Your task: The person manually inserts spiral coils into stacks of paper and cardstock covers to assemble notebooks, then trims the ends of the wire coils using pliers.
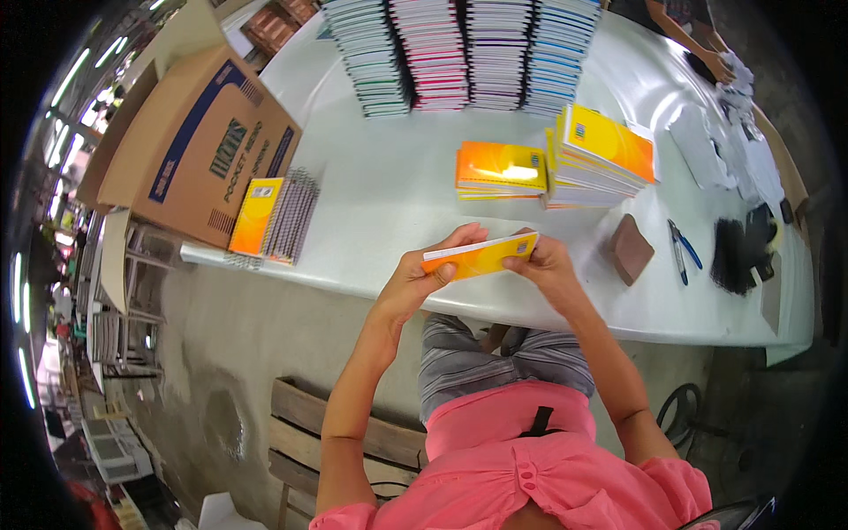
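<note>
Both of my hands hold a small orange and yellow memo pad (481,257) above the near edge of the table. At its left end, my left hand (424,269) has fingers behind it and the thumb on the front cover. The other end is gripped by my right hand (543,262), thumb on the cover. Just beyond lies a low pile of matching memo pads (502,170). A taller leaning stack of the same pads (605,159) stands to its right. Spiral-bound pads (274,219) stand in a row at the table's left edge.
A large cardboard box (199,146) stands at the left. Tall stacks of spiral notebooks (468,57) rise at the back. To the right are a brown block (631,250), blue-handled pliers (682,250) and a black brush-like bundle (731,256). Another person's hands (717,66) touch crumpled plastic at far right.
</note>
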A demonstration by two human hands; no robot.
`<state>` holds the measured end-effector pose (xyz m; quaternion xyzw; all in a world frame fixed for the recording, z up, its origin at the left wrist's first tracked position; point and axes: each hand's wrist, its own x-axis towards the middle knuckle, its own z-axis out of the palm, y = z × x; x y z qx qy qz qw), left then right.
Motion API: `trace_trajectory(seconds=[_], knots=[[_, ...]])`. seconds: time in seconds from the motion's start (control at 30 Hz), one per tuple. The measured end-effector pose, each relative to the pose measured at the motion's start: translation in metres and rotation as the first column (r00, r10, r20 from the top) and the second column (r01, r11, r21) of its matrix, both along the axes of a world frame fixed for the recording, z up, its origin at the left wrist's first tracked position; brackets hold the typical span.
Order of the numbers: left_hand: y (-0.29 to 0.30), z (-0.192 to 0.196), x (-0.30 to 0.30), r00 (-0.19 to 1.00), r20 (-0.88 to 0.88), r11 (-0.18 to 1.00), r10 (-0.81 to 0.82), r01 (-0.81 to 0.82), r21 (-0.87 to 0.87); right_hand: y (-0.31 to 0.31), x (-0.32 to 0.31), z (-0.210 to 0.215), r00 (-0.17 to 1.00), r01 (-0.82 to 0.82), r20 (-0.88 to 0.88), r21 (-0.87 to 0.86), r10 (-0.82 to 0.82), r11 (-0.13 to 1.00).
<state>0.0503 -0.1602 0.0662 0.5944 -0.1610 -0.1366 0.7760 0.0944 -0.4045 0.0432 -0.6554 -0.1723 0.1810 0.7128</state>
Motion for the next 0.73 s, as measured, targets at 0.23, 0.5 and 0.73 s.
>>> trace_trajectory(seconds=[0.23,0.5,0.73], knots=[[-0.018,-0.019,0.005,0.916,0.028,0.906,0.399,-0.390,-0.164,0.020,-0.019,-0.001,0.960,0.271,-0.148,0.293,-0.237,0.917],[-0.066,-0.028,-0.012,0.846,-0.119,0.806,0.520,-0.532,-0.260,0.041,-0.040,-0.021,0.859,0.321,-0.511,0.556,0.011,0.767],[-0.058,0.063,-0.006,0.964,0.190,0.279,-0.187,-0.134,0.951,-0.028,-0.018,0.004,0.808,0.237,0.578,-0.133,-0.119,0.962]])
